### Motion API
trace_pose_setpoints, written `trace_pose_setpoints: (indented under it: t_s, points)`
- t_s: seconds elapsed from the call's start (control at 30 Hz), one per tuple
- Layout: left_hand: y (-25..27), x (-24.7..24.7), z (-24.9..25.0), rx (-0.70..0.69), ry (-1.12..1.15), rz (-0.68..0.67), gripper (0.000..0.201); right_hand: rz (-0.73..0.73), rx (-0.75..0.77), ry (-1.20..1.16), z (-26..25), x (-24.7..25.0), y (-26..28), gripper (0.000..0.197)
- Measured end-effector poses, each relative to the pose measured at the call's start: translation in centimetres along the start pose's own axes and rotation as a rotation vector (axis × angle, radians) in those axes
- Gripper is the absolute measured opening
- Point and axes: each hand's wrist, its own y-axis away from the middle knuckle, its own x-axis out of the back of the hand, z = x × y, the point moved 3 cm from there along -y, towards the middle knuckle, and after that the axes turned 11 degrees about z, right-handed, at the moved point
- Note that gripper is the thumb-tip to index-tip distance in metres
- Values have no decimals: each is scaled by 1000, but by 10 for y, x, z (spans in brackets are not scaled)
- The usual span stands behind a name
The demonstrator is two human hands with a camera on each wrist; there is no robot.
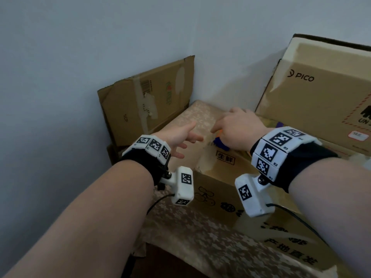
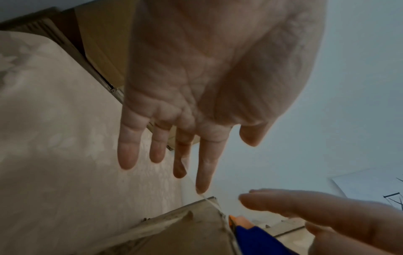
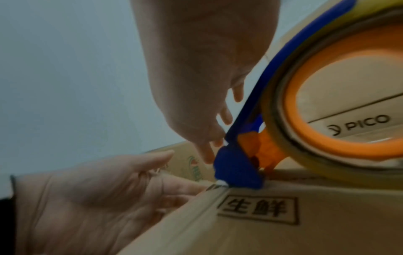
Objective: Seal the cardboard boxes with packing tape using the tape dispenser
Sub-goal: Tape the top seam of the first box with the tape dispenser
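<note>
You are seeing a patterned tablecloth (image 1: 186, 233) lying beneath your fingers and a pale wall (image 1: 80, 47) standing well beyond your fingertips.

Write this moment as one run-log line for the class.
stage: taping | right hand: on tape dispenser at box far edge | left hand: open beside edge, holding nothing | seal: unfinished

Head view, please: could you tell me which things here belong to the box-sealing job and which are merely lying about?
Belonging to the job:
- tape dispenser, blue and orange, at the box's far edge
- printed cardboard box
- right hand on the dispenser
- left hand, open beside the box

Lying about:
- flattened carton against the wall
- PICO box
- patterned cloth
</note>
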Motion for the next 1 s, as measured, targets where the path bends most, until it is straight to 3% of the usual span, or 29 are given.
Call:
trace_pose_setpoints:
  t_s: [0.2,0.4,0.67,0.8,1.0]
  points:
    - [-7,2,-8,-28,17,-91,68,-212,-37,135,-22,-9,-10,42]
    - [-14,4,-20,-14,114,-146,71,-248,-21,179,-28,-7,-17,46]
    - [-10,5,-23,20,267,-254,74,-415,32,312,-38,-24,-32,50]
    - [-6,3,-19,37,320,-292,78,-438,-5,297,-38,-24,-33,49]
    - [-3,-2,-6,18,332,-266,81,-363,64,309,-33,-28,-30,49]
